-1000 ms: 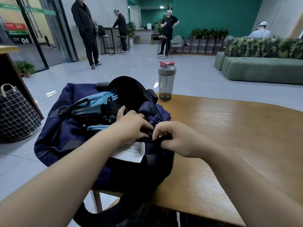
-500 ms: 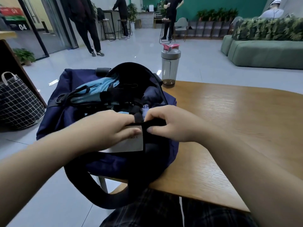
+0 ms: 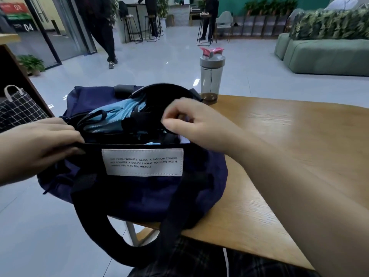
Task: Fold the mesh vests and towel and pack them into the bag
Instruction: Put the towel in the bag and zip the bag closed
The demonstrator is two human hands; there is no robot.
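Navy fabric duffel bag [image 3: 163, 192]: contents mostly hidden below rim. White sewn label [image 3: 142, 162]: print partly blurred. Right hand [image 3: 196, 124]: fingertips motion-blurred.

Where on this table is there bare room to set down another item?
Free: the wooden table right of the navy bag and nearer than the shaker bottle. Crowded: the left corner, where the bag, left hand and right hand sit.

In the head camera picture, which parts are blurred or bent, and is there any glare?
Head view: the right hand is motion-blurred, the white label on the bag reads fairly sharp; wide-angle bending curves the table edge; soft glare lies on the tabletop and grey floor.
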